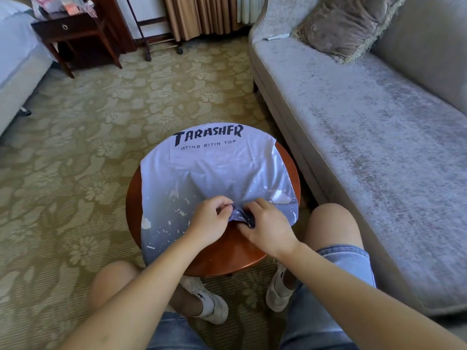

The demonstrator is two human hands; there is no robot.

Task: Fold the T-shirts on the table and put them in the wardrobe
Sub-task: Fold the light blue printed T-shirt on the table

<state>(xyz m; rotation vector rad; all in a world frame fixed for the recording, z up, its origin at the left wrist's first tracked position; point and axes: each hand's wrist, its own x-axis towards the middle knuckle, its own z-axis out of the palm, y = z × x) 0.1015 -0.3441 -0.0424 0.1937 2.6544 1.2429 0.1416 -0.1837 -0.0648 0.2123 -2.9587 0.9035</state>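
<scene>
A pale lavender T-shirt (pixel 202 170) with black lettering and white paint-like spatter lies spread over a small round wooden table (pixel 227 256), its printed end hanging off the far edge. My left hand (pixel 209 218) and my right hand (pixel 265 226) meet at the shirt's near edge. Both pinch a bunched, darker fold of the fabric (pixel 240 214) close together. The shirt's near right corner is turned up. No wardrobe is in view.
A long grey sofa (pixel 366 137) with a cushion (pixel 346 24) runs along the right of the table. Patterned carpet (pixel 88 147) surrounds it. A dark nightstand (pixel 75 34) and a bed edge (pixel 15 64) stand far left. My knees and white shoes sit under the table's near side.
</scene>
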